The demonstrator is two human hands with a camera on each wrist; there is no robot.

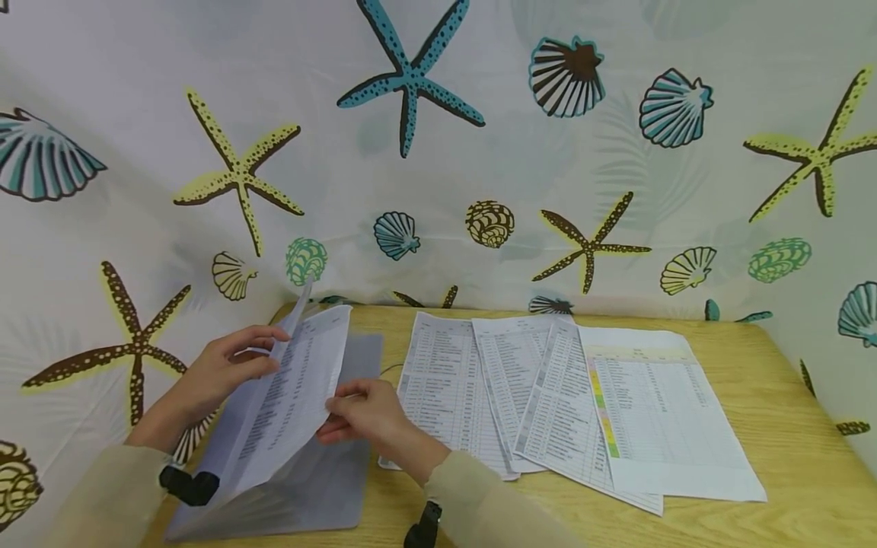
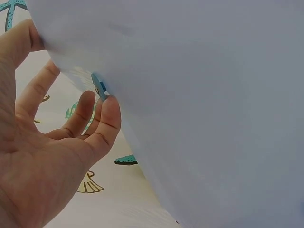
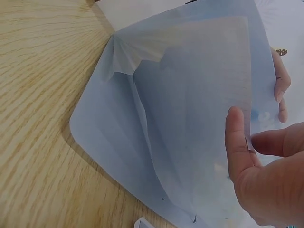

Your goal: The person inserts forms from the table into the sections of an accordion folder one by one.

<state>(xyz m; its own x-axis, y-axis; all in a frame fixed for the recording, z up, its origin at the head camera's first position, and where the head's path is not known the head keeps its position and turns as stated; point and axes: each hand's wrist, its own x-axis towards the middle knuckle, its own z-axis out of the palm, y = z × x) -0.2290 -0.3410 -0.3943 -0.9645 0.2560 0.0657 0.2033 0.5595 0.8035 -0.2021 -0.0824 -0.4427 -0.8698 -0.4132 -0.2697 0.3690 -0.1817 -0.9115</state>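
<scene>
A translucent grey-blue plastic folder point(image 1: 352, 464) lies opened at the left of the table. Its raised cover point(image 2: 213, 118) has my left hand point(image 1: 219, 373) at the outer edge, fingers bent against it. A small blue snap button point(image 2: 99, 86) shows by those fingertips in the left wrist view. Between cover and base stands a printed list sheet point(image 1: 301, 388), tilted and slightly bowed. The right hand point(image 1: 370, 415) pinches this sheet's side edge between thumb point(image 3: 273, 142) and fingers. In the right wrist view the sheet's plain back faces the camera, above the folder base.
Several printed sheets overlap on the wooden table point(image 1: 808, 472) to the right: a list page point(image 1: 445, 380), two more list pages, and a page with a coloured column point(image 1: 671, 426). A cloth point(image 1: 452, 167) patterned with starfish and shells hangs behind and at both sides.
</scene>
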